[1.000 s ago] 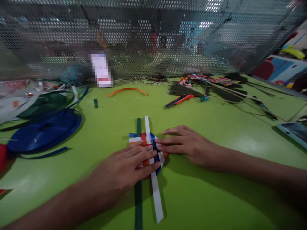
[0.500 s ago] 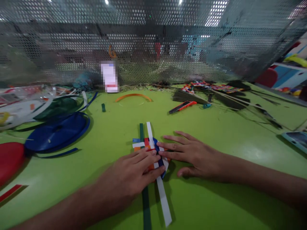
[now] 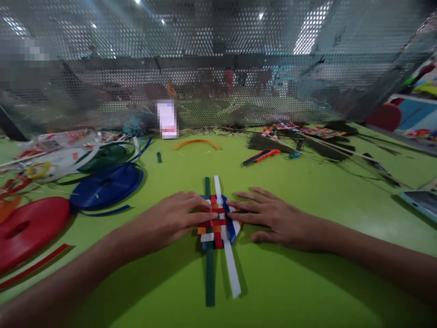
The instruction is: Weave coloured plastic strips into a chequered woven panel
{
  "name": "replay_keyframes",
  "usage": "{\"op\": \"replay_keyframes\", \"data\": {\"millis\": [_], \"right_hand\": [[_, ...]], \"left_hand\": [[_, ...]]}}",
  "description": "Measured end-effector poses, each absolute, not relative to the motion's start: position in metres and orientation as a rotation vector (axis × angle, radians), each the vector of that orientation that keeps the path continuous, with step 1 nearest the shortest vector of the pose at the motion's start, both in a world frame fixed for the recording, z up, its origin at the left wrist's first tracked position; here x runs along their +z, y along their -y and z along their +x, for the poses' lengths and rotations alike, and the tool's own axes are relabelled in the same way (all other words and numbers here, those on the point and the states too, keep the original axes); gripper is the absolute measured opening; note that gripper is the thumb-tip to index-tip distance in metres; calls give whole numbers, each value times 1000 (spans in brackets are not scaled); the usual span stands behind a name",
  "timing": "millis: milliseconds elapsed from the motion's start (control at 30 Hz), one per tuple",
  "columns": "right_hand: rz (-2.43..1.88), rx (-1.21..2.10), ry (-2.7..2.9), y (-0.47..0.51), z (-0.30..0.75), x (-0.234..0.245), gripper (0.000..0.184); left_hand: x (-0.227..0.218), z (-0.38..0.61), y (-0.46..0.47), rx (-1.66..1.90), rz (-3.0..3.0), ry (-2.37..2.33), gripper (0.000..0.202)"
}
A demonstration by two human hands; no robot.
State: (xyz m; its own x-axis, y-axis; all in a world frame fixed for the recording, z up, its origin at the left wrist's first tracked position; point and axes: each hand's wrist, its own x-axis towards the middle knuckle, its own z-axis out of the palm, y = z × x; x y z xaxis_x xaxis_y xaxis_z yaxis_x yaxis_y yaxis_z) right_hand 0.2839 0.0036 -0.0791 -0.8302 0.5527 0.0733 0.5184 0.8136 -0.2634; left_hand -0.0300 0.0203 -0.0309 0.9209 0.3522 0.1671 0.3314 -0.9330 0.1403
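Observation:
A small woven mat (image 3: pixel 218 228) of red, white, orange and blue flat plastic strips lies on the green table. One long dark green strip (image 3: pixel 210 273) and one long white strip (image 3: pixel 232 269) run lengthwise through it, sticking out at both ends. My left hand (image 3: pixel 174 214) is at the mat's left side, thumb and fingers drawn together on its strips and covering part of the weave. My right hand (image 3: pixel 269 216) lies spread out, its fingertips pressing on the mat's blue and white right edge, thumb apart on the table.
Left are rolls of blue strip (image 3: pixel 105 182), red strip (image 3: pixel 44 223) and green strip (image 3: pixel 105 157). Behind lie an orange strip (image 3: pixel 198 141) and a red-black utility knife (image 3: pixel 262 156). A blurred phone (image 3: pixel 167 119) leans on the perforated metal screen (image 3: pixel 211 91). Another phone (image 3: pixel 421 205) lies right.
My left hand has drawn back leftward off the mat's middle, uncovering more of the weave, and its fingers have come together. The right hand stays on the right edge. The view has shifted slightly left.

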Motion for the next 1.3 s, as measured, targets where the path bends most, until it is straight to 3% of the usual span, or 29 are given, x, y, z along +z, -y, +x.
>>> {"op": "replay_keyframes", "data": {"millis": [233,567,1100,1300], "right_hand": [[-847,331,2855,-6,285,-79,59],[-843,318,2835,-7,284,-78,61],[-843,465,2808,-10,288,-78,67],[-755,568,2670,-18,295,-82,45]], "left_hand": [[-41,-22,-24,387,3117,-471,26],[-45,-17,-23,612,3274,-313,37],[-39,-23,-21,591,3188,-338,39],[-39,-24,-21,619,3229,-342,39]]}}
